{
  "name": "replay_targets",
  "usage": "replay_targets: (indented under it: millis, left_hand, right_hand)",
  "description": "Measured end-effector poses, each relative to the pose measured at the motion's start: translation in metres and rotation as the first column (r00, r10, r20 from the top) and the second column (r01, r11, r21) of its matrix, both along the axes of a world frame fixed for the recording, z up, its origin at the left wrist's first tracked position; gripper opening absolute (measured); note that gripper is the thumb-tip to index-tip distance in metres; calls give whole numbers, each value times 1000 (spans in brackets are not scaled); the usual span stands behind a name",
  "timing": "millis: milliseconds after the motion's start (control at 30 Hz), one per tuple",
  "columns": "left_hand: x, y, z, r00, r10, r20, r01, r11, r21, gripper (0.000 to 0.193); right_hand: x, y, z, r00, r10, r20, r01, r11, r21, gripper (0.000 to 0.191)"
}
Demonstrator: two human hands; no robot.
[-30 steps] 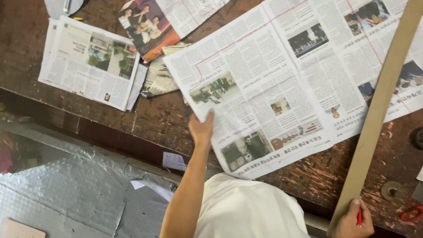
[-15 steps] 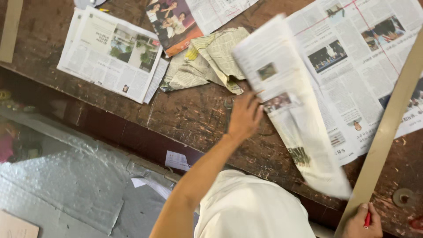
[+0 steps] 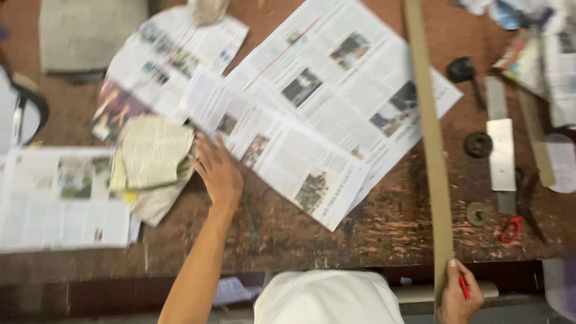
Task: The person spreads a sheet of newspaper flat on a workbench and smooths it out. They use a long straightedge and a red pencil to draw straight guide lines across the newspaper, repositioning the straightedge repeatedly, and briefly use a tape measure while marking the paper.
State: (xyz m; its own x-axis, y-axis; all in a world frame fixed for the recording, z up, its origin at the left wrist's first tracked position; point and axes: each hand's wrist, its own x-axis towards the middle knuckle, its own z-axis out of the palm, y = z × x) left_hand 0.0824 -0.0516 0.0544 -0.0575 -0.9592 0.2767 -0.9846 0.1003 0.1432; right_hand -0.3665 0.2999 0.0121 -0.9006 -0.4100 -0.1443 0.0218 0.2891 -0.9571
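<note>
- Left hand [image 3: 217,171]: open, fingers spread, palm down, pressing flat at the near-left edge of the folded newspaper sheet [image 3: 273,147] where that edge meets the table [image 3: 384,228].
- Folded newspaper sheet: lies up and to the right of the left hand; long axis runs diagonally from upper left to lower right, near corner pointing toward the table's front edge.
- Under it, a larger open newspaper spread [image 3: 354,84], extending farther up and right, its right margin touching or passing beneath the long wooden strip [image 3: 429,138].
- Right hand [image 3: 459,297]: closed around the near end of the long wooden strip, with a red pencil [image 3: 464,287] pinched in the same grip.
- Long wooden strip: long axis runs almost straight away from the body, from the right hand at the table's front edge to the far edge, leaning slightly left at the top.
- Nearer hand: left for the folded sheet, already in contact; right well apart from it, with the strip between.
- Just left of the left hand: a crumpled wad of newspaper [image 3: 153,156], touching or nearly touching the fingers; cannot tell which.
- Right of the strip: a flat metal bar [image 3: 501,153], two dark round discs [image 3: 478,144], red-handled tool [image 3: 511,228], all well apart from both hands.
</note>
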Motion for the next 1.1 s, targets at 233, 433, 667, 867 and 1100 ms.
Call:
replay_targets:
  millis: [233,433,667,867,1100]
  left_hand:
    - [-148,-57,12,740,-668,-76,669,743,-17,74]
    - [-224,-103,-6,677,-736,-9,672,613,416,60]
    - [-242,-74,-28,888,-460,16,417,818,397,73]
    - [-281,-36,-47,934,-355,-50,350,872,343,78]
    - [-295,14,-55,977,-212,-26,203,886,417,82]
  right_hand:
    - [-2,0,5,977,43,-211,16,962,274,32]
    - [-32,-24,27,697,408,-589,-49,847,529,58]
    - [-82,-90,19,499,614,-611,-353,789,503,57]
    - [-128,-172,3,376,668,-641,-513,727,457,48]
    - [-191,-191,7,413,616,-671,-532,761,371,36]
